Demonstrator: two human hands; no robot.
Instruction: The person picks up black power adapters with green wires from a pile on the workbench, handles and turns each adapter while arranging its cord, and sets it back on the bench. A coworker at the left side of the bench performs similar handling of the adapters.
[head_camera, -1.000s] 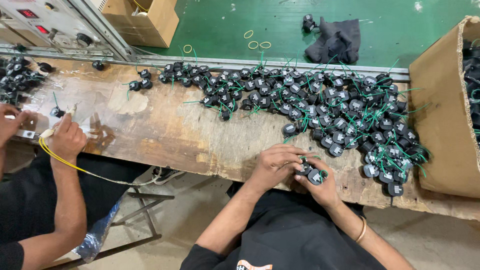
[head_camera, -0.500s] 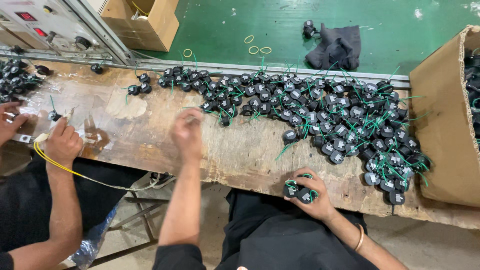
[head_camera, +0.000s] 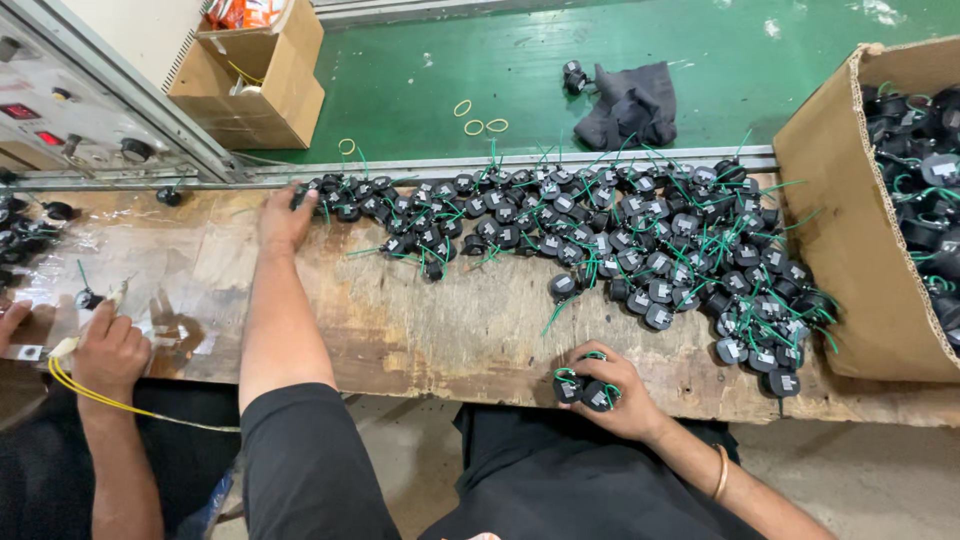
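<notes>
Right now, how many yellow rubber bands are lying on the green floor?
4: three close together near the dark cloth, and one nearer the cardboard box. Others may be hidden.

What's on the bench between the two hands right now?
Head view: mostly bare wooden bench between left hand and right hand; the black parts pile lies beyond.

Bright, even overhead lighting; soft short shadows. Glare on the table (head_camera: 150, 290) at left. Wide-angle distortion bends edges. Focus sharp.
</notes>
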